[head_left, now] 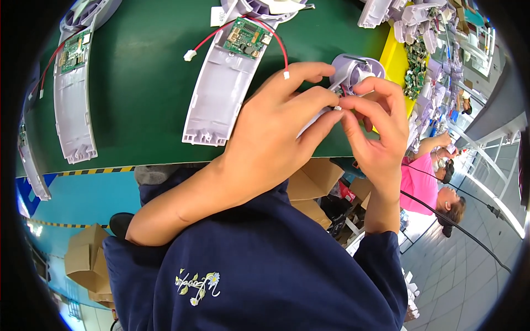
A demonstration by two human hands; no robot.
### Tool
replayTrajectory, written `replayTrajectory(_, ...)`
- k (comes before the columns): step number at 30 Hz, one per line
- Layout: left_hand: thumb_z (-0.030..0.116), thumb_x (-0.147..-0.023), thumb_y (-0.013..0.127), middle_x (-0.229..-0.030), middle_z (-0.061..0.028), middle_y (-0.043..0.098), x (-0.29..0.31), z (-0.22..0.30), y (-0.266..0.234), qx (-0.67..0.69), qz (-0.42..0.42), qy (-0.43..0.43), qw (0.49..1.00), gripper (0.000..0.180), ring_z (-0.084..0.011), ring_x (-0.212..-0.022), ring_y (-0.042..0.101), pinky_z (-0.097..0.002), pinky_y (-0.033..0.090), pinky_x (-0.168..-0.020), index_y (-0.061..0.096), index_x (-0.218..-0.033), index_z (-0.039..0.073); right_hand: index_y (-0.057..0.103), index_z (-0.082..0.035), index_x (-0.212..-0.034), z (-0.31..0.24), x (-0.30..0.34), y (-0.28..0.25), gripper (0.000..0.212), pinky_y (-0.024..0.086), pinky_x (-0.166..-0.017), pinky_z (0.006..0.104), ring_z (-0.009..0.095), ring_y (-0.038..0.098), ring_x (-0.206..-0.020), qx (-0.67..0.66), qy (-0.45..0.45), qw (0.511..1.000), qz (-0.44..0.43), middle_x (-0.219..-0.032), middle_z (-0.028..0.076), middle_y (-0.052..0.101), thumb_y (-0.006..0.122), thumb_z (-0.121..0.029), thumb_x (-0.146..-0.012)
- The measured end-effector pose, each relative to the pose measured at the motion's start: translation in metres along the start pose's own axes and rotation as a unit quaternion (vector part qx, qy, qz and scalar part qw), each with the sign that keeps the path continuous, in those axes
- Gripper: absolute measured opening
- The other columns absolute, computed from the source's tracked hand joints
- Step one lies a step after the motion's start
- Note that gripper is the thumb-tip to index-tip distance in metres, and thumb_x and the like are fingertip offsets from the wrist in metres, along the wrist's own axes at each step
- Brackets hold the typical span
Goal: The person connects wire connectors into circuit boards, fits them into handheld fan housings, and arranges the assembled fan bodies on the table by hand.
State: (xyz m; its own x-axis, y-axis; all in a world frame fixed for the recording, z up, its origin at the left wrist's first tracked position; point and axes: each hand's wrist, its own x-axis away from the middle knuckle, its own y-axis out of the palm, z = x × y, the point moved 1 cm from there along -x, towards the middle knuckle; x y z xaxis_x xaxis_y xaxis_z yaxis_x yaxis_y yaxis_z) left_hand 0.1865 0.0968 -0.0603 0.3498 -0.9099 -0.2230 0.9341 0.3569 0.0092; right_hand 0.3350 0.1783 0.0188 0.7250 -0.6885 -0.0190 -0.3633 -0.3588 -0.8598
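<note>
Left hand (270,124) and right hand (381,121) are meeting fingertip to fingertip, thumbs and forefingers pinching narrowly around a small white connector (338,108). They are working over a pale lilac housing (343,67) at the right part of the green desk (143,71), near a yellow bin (391,52). A white label (217,16) with small dark print is showing beside a second housing (221,91), and flowing script is running among embroidered flowers on the navy shirt (265,259). The worked housing is pointing its round end away from the person, its long axis slanting toward the lower left. Fingers are hiding most of its narrower part; which hand is gripping the connector is hard to tell. The second housing's round end is running past the upper edge.
</note>
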Motion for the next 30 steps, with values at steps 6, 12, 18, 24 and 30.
replayTrajectory(6,-0.002,-0.083,0.077,-0.121,-0.0144,0.068,0.002,-0.002,-0.001,0.017,0.001,-0.002,1.000,0.015,-0.0265,-0.098,0.072,-0.0341,0.058,-0.080,0.070,-0.096,0.000,0.074,-0.003,-0.097,0.006,0.004,0.006,0.024,0.048,-0.060,0.0241,0.012,0.058,-0.075,-0.014,0.002,1.000,0.006,-0.114,0.008,0.057,0.078,0.007,-0.077)
replayTrajectory(12,-0.003,-0.083,0.077,-0.123,-0.0143,0.068,0.002,-0.003,-0.004,0.026,-0.017,-0.013,0.999,0.014,-0.0257,-0.096,0.072,-0.0338,0.059,-0.080,0.069,-0.095,-0.001,0.074,-0.003,-0.095,0.008,0.007,0.007,0.019,0.046,-0.059,0.0239,0.011,0.057,-0.074,-0.049,0.022,0.998,0.017,-0.114,0.008,0.054,0.078,0.006,-0.079)
replayTrajectory(18,-0.001,-0.082,0.079,-0.121,-0.0139,0.067,0.000,0.001,-0.002,0.008,-0.035,-0.007,0.999,0.027,-0.0274,-0.095,0.071,-0.0338,0.059,-0.076,0.067,-0.106,0.000,0.071,-0.001,-0.093,0.010,0.004,0.005,0.015,0.047,-0.061,0.0245,0.014,0.057,-0.075,-0.056,0.030,0.998,0.019,-0.120,0.012,0.051,0.076,0.005,-0.080)
replayTrajectory(24,0.005,-0.085,0.076,-0.108,-0.0131,0.070,-0.002,0.009,-0.001,-0.075,-0.099,-0.060,0.990,0.042,-0.0263,-0.080,0.070,-0.0350,0.058,-0.065,0.060,-0.124,0.003,0.069,-0.002,-0.091,0.007,-0.004,0.000,0.009,0.051,-0.072,0.0292,0.017,0.058,-0.083,-0.006,-0.011,1.000,-0.005,-0.126,0.014,0.050,0.072,0.002,-0.083)
replayTrajectory(30,0.006,-0.091,0.068,-0.099,-0.0174,0.070,-0.012,0.013,-0.001,-0.094,-0.209,-0.174,0.958,0.037,-0.0327,-0.080,0.070,-0.0440,0.055,-0.067,0.056,-0.125,-0.001,0.067,-0.002,-0.101,-0.002,-0.002,-0.006,0.008,0.047,-0.071,0.0257,0.015,0.056,-0.084,-0.009,0.066,0.997,0.026,-0.117,0.010,0.047,0.069,-0.004,-0.094)
